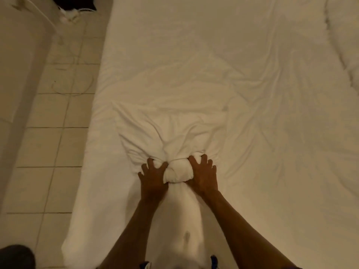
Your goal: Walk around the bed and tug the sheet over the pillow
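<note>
Your left hand (pixel 153 176) & right hand (pixel 202 174) press, fingers spread, on the towel roll (pixel 175 171) mid-bed (pixel 252 94). Approx. half rolled; the far towel part lies flat, unrolled.

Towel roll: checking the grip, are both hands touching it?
Touching. The head view shows the left hand and right hand pressed against the towel roll from either side.

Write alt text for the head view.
Two hands, left and right, press a rolled white towel on a white bed, fingers spread. Tiled floor lies left of the bed.
</note>
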The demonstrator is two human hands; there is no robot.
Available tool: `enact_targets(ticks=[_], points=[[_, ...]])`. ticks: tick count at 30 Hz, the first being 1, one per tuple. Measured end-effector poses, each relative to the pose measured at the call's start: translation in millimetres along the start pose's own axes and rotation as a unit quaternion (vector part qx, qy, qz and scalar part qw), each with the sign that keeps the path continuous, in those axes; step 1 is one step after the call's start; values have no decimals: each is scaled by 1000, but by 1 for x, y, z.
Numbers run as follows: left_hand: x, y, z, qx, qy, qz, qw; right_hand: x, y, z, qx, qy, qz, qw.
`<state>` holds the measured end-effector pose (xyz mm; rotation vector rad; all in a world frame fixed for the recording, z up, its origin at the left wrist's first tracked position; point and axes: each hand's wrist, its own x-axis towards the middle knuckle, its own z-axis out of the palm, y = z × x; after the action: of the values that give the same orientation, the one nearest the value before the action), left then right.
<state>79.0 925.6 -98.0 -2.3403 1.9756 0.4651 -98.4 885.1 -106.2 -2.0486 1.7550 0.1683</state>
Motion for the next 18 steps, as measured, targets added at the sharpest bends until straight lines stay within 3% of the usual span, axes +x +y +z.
enact_targets(ticks=[8,10,18], points=[[-68,52,-125,-66,5,72,995,-101,18,-122,61,71,-19,995],[-83,69,-150,-69,19,86,994,-120,35,-144,79,37,-31,996],[-113,123,-201,-88,34,147,985,-178,78,-217,61,63,-69,994]])
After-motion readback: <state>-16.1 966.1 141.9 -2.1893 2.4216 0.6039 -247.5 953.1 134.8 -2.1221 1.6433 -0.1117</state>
